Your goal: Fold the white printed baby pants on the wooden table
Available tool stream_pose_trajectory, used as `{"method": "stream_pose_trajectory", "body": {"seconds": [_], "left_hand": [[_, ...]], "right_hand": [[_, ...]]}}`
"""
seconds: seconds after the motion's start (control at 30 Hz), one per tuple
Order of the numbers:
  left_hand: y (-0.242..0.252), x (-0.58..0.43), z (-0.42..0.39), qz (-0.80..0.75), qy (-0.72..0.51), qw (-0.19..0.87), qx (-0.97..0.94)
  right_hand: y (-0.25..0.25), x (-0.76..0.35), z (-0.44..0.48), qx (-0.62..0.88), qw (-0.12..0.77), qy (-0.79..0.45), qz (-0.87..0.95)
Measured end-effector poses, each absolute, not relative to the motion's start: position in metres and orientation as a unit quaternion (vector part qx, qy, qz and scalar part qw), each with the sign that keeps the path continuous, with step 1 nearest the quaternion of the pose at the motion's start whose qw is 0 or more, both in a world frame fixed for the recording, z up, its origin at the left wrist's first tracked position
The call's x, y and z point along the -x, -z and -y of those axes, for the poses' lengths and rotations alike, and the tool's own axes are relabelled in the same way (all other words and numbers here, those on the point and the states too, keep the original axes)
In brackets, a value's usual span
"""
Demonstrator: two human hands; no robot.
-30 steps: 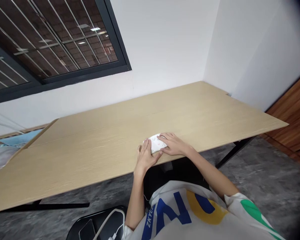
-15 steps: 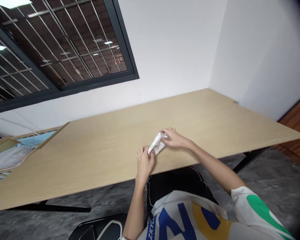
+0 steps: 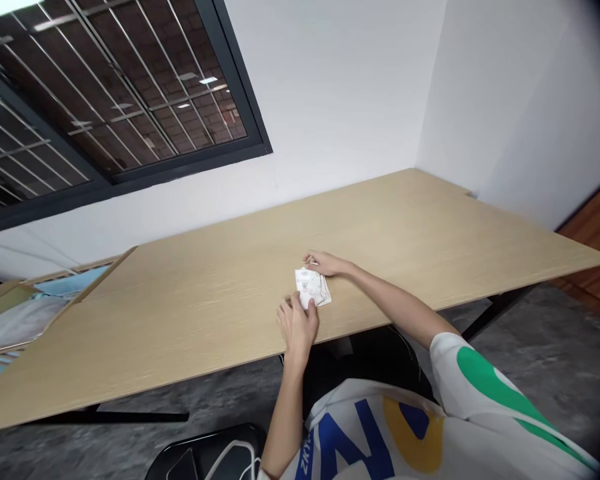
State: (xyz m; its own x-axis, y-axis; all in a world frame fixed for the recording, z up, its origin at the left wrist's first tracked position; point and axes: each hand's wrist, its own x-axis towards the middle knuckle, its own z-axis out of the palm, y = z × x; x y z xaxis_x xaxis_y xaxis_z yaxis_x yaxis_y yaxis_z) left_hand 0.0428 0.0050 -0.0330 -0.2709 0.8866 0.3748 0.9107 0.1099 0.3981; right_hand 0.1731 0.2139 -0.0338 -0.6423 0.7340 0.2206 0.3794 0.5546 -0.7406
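A small folded white piece with a faint grey print (image 3: 309, 285) lies on the table near its front edge. It looks soft and layered, with its lower layers showing along the right side; I cannot tell whether it is cloth or a pad. My left hand (image 3: 297, 325) is at its lower edge, thumb and fingertips closed on the near corner. The fingers of my right hand (image 3: 325, 262) are bent over the far edge, pinching it. My fingers partly hide both ends of the piece.
The wooden table (image 3: 220, 293) runs wide to both sides, up to the white wall (image 3: 340, 100). At the left, an open box (image 3: 105, 280) holds light blue pieces and a whitish bundle (image 3: 25, 320). A black chair (image 3: 205, 453) stands below the front edge.
The white piece, tilted up and crumpled between my hands before, now lies flatter with its printed face up. My right hand has moved left to its far edge.
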Motion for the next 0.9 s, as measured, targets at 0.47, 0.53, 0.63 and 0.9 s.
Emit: {"method": "stream_pose_trajectory", "body": {"seconds": [0.47, 0.53, 0.63, 0.9], "left_hand": [[0.047, -0.062, 0.017, 0.645, 0.245, 0.013, 0.724], [0.046, -0.061, 0.017, 0.646, 0.233, 0.009, 0.727], [0.046, -0.061, 0.016, 0.656, 0.21, 0.012, 0.725], [0.047, -0.061, 0.017, 0.655, 0.212, 0.031, 0.725]], "right_hand": [[0.028, -0.167, -0.18, 0.234, 0.305, -0.182, 0.905], [0.024, -0.166, -0.167, 0.171, 0.276, -0.183, 0.928], [0.023, -0.16, -0.154, 0.103, 0.211, -0.19, 0.953], [0.035, -0.161, -0.167, 0.155, 0.135, -0.209, 0.956]]}}
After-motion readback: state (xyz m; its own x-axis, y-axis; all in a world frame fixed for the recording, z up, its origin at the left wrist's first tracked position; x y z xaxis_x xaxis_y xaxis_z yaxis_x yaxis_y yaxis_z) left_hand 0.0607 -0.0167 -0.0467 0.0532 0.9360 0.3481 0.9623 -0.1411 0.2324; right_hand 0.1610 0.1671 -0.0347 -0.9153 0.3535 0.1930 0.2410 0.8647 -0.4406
